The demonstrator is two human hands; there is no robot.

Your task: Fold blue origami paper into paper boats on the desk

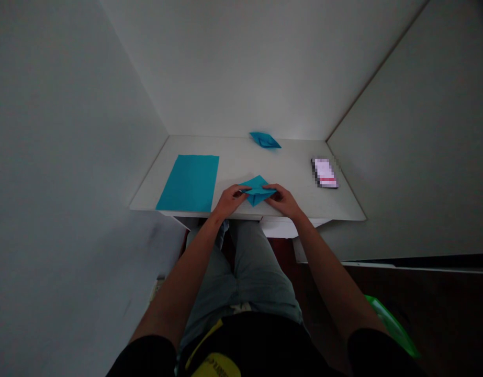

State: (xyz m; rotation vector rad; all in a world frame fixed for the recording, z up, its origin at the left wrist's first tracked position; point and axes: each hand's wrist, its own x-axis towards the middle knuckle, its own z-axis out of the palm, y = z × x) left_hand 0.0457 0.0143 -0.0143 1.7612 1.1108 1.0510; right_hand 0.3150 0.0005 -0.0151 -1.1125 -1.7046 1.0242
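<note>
A folded blue paper (257,191), diamond-like in outline with layers standing apart, is held near the front edge of the white desk. My left hand (230,201) pinches its left corner between thumb and fingers. At the opposite corner my right hand (283,201) grips it the same way, fingers curled. Behind it, by the back wall, rests a finished-looking blue paper boat (265,140). Flat to the left of my left hand lies a blue sheet of paper (190,183). The undersides of the folded paper are partly hidden by my fingers.
The white desk (296,201) is enclosed by walls at the back and both sides. On its right part lies a phone (325,173) with a lit, blurred screen. A green object (394,324) is on the dark floor at lower right.
</note>
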